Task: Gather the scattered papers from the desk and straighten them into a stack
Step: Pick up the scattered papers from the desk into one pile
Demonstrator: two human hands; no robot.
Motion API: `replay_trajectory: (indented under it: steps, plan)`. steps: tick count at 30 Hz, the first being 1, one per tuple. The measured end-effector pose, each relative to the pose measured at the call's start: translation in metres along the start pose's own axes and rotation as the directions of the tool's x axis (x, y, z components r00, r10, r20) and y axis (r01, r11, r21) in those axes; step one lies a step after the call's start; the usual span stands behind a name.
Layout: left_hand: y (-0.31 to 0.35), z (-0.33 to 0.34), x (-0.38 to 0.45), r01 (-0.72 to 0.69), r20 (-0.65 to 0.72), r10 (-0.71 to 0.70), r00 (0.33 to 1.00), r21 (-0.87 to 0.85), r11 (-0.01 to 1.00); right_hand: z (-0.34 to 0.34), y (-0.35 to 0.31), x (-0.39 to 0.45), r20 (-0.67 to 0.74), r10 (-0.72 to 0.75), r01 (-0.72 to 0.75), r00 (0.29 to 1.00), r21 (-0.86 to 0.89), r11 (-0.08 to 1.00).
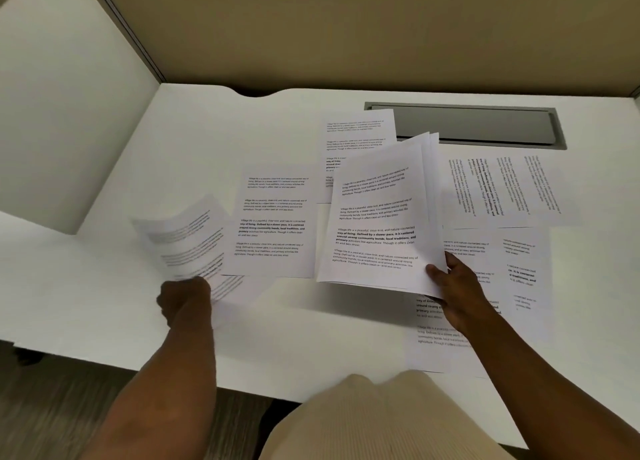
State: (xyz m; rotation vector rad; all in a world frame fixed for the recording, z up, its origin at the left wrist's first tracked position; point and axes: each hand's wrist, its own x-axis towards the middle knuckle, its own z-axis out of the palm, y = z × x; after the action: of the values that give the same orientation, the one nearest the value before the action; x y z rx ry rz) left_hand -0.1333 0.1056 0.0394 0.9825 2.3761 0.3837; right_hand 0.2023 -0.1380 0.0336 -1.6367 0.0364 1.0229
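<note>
On a white desk (104, 286) walled by tan partitions (346, 26), with a grey cable tray (478, 123) at its back edge, about five printed sheets (273, 217) lie scattered. The right hand (457, 286) pinches a small stack (377, 217) mid-desk; the left hand (183, 300) grips one blurred sheet (187, 237) near the front edge.

A sheaf (377, 217) of white printed sheets was lifted off the desk, tilted, its far corners fanned apart. A blurred, curled sheet (187, 237) rose at the left. Other sheets lay flat: one (273, 224) between them, one (356, 137) behind, several overlapping at the right (502, 189).
</note>
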Motion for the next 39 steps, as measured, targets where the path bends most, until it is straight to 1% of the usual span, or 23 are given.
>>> replay_trajectory:
  steps: [1,3,5,6,10,12,13,14,15,17,20,22,24,26,30,31,32,33,34,35,36,38,39]
  plan:
    - [0.002,-0.005,0.004,-0.063,-0.078,0.064,0.995,0.013,0.998,-0.001,0.000,0.000,-0.004,0.001,-0.001,1.000,-0.001,1.000]
    - [0.012,-0.022,0.008,-0.136,-0.190,0.134,0.973,-0.001,0.991,-0.001,-0.001,0.000,-0.011,0.004,-0.004,1.000,-0.004,1.000]
    - [0.028,-0.040,0.010,-0.212,-0.292,0.193,0.937,-0.033,0.977,0.000,-0.003,0.000,-0.003,0.002,-0.002,1.000,0.005,1.000]
    - [0.038,-0.049,0.009,-0.278,-0.323,0.255,0.911,-0.028,0.960,0.000,-0.004,0.000,0.002,0.002,-0.002,1.000,0.011,1.000]
    - [0.076,-0.076,0.007,-0.582,-0.352,0.540,0.764,-0.016,0.813,0.003,-0.007,0.000,0.010,0.004,-0.004,1.000,0.028,1.000]
    - [0.095,-0.083,0.003,-0.693,-0.310,0.638,0.705,-0.111,0.712,0.005,-0.009,0.001,0.009,0.002,-0.003,1.000,0.040,0.999]
    - [0.103,-0.083,0.001,-0.709,-0.255,0.662,0.705,-0.227,0.668,0.006,-0.009,0.001,0.010,-0.001,0.000,1.000,0.045,0.999]
    - [0.111,-0.081,-0.004,-0.679,-0.170,0.673,0.720,-0.373,0.632,0.007,-0.010,0.001,0.011,-0.004,0.003,1.000,0.049,0.999]
    - [0.117,-0.076,-0.012,-0.610,-0.064,0.684,0.726,-0.520,0.598,0.008,-0.011,0.002,0.014,-0.007,0.006,1.000,0.054,0.999]
    - [0.126,-0.063,-0.035,-0.421,0.157,0.707,0.690,-0.708,0.567,0.010,-0.012,0.001,0.027,-0.011,0.009,1.000,0.065,0.998]
    - [0.128,-0.036,-0.073,-0.196,0.422,0.682,0.597,-0.747,0.635,0.012,-0.015,-0.001,0.057,-0.015,0.010,0.998,0.092,0.996]
    - [0.123,-0.019,-0.094,-0.117,0.541,0.629,0.558,-0.699,0.705,0.013,-0.017,-0.003,0.086,-0.022,0.012,0.996,0.119,0.993]
    - [0.116,-0.006,-0.112,-0.114,0.611,0.592,0.526,-0.639,0.761,0.013,-0.020,-0.005,0.115,-0.038,0.023,0.993,0.128,0.991]
    - [0.109,0.006,-0.124,-0.152,0.634,0.586,0.505,-0.603,0.783,0.013,-0.022,-0.007,0.136,-0.058,0.041,0.989,0.121,0.992]
    - [0.103,0.028,-0.133,-0.358,0.530,0.629,0.569,-0.529,0.770,0.014,-0.027,-0.008,0.172,-0.078,0.050,0.982,0.160,0.986]
    - [0.102,0.031,-0.133,-0.366,0.521,0.628,0.578,-0.523,0.770,0.014,-0.028,-0.009,0.179,-0.082,0.053,0.980,0.159,0.986]
    - [0.103,0.034,-0.133,-0.335,0.536,0.616,0.577,-0.532,0.777,0.015,-0.029,-0.010,0.196,-0.090,0.059,0.977,0.160,0.985]
    - [0.103,0.036,-0.133,-0.266,0.571,0.592,0.569,-0.554,0.789,0.016,-0.029,-0.011,0.222,-0.105,0.068,0.969,0.170,0.983]
    - [0.104,0.037,-0.133,-0.180,0.618,0.569,0.542,-0.577,0.797,0.016,-0.030,-0.012,0.249,-0.123,0.077,0.960,0.187,0.979]
    - [0.104,0.038,-0.132,-0.097,0.673,0.553,0.490,-0.588,0.803,0.016,-0.030,-0.013,0.271,-0.138,0.084,0.953,0.199,0.976]
    - [0.104,0.039,-0.132,-0.031,0.728,0.544,0.417,-0.587,0.809,0.017,-0.031,-0.014,0.290,-0.146,0.090,0.946,0.199,0.976]
    - [0.101,0.041,-0.132,0.047,0.808,0.519,0.278,-0.551,0.833,0.016,-0.032,-0.014,0.313,-0.146,0.091,0.939,0.182,0.979]
    - [0.099,0.042,-0.133,0.065,0.826,0.509,0.242,-0.538,0.841,0.014,-0.032,-0.014,0.319,-0.141,0.092,0.937,0.164,0.982]
